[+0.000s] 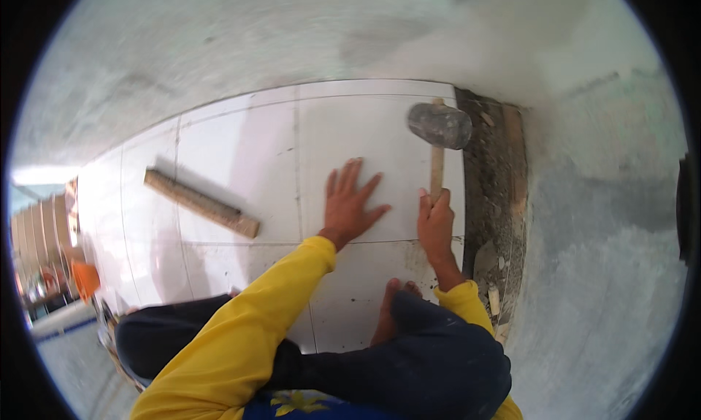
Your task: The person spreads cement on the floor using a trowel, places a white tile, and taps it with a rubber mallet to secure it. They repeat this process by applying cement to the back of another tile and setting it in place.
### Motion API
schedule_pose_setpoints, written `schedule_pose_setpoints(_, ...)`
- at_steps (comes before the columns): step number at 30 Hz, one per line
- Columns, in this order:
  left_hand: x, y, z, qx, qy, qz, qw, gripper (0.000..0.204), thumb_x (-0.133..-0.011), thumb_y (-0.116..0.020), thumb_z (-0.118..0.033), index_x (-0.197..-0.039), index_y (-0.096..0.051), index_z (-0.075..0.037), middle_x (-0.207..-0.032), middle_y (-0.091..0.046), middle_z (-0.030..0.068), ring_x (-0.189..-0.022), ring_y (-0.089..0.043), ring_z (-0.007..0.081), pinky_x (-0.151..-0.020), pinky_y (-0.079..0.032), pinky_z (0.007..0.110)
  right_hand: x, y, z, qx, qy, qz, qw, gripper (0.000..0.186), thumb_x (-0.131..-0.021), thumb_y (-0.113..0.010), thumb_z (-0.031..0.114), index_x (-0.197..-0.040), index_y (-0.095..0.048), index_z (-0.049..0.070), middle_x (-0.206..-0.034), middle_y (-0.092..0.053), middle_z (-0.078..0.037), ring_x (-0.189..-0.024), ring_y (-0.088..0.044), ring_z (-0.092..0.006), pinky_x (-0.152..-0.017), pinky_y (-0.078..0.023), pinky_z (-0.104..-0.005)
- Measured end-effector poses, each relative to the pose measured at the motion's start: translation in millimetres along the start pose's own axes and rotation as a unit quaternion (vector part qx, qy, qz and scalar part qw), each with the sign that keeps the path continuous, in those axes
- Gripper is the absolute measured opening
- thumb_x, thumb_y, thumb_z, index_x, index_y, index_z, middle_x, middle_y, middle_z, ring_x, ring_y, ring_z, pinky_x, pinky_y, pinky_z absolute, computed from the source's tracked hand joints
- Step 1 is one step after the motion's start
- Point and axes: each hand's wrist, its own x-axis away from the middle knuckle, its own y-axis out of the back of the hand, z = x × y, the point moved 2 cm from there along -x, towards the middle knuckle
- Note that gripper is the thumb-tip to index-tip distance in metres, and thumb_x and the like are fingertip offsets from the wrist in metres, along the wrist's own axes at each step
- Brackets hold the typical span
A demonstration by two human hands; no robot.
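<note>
My left hand [352, 204] lies flat with its fingers spread on a white floor tile [365, 128]. In my right hand [437, 226] is the wooden handle of a rubber mallet [440, 126]. The mallet's dark head is over the tile's far right part, beside its right edge; whether it touches the tile I cannot tell. My fingers wrap round the lower part of the handle.
A wooden bar [201, 203] lies slantwise on the tiles to the left. Right of the tiles runs a strip of bare rubble [485, 164], with a grey wall [599, 223] beyond. An orange container [85, 280] stands at the far left. My bare foot [387, 314] rests on a near tile.
</note>
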Motion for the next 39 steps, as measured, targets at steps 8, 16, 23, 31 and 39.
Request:
schedule_pose_setpoints(8, -133.2, -1.5, 80.8, -0.047, 0.007, -0.130, 0.990, 0.040, -0.098, -0.073, -0.030, -0.131, -0.059, -0.012, -0.156, -0.051, 0.0161, -0.149, -0.043, 0.0361, -0.120, -0.032, 0.054, 70.6, -1.0, 10.8, -0.203, 0.027, 0.089, 0.975, 0.042, -0.108, -0.063, 0.036, -0.113, -0.053, -0.004, -0.071, -0.066, -0.022, -0.063, -0.071, -0.0428, -0.056, -0.055, -0.0501)
schedule_pose_setpoints(16, -125.4, 19.0, 70.6, -0.111, 0.009, -0.102, 0.989, 0.039, -0.100, -0.072, -0.035, -0.126, -0.062, -0.009, -0.131, -0.063, 0.0122, -0.134, -0.053, 0.0334, -0.120, -0.032, 0.049, 62.2, -1.0, -13.5, -0.190, -0.031, 0.175, 0.966, 0.045, -0.110, -0.059, 0.038, -0.115, -0.051, -0.006, -0.070, -0.065, -0.021, -0.063, -0.071, -0.0420, -0.056, -0.055, -0.0487)
schedule_pose_setpoints(23, -84.3, 14.9, 90.9, -0.118, 0.059, -0.099, 0.986, 0.049, -0.102, -0.069, -0.030, -0.144, -0.058, -0.006, -0.151, -0.056, 0.0162, -0.146, -0.046, 0.0357, -0.122, -0.033, 0.049, 47.8, -1.5, -28.7, -0.163, -0.066, 0.199, 0.964, 0.047, -0.111, -0.055, 0.039, -0.120, -0.051, -0.007, -0.078, -0.069, -0.026, -0.071, -0.072, -0.0462, -0.063, -0.057, -0.0520)
schedule_pose_setpoints(31, -49.3, 43.7, 142.3, -0.188, 0.051, -0.022, 0.981, 0.057, -0.111, -0.050, -0.034, -0.161, -0.041, -0.009, -0.171, -0.037, 0.0109, -0.160, -0.029, 0.0288, -0.130, -0.023, 0.049, 33.6, -17.8, -19.4, -0.118, -0.034, 0.186, 0.975, 0.040, -0.112, -0.055, 0.037, -0.119, -0.055, -0.002, -0.078, -0.068, -0.024, -0.070, -0.070, -0.0448, -0.060, -0.052, -0.0502)
schedule_pose_setpoints(39, -41.7, 63.0, 147.0, -0.180, 0.015, 0.008, 0.983, 0.055, -0.111, -0.050, -0.033, -0.161, -0.042, -0.011, -0.171, -0.038, 0.0073, -0.160, -0.031, 0.0249, -0.129, -0.023, 0.050, 11.7, -44.5, 20.3, -0.127, 0.008, 0.089, 0.988, 0.035, -0.114, -0.053, 0.033, -0.117, -0.054, -0.003, -0.068, -0.058, -0.012, -0.057, -0.059, -0.0201, -0.053, -0.046, -0.0382)
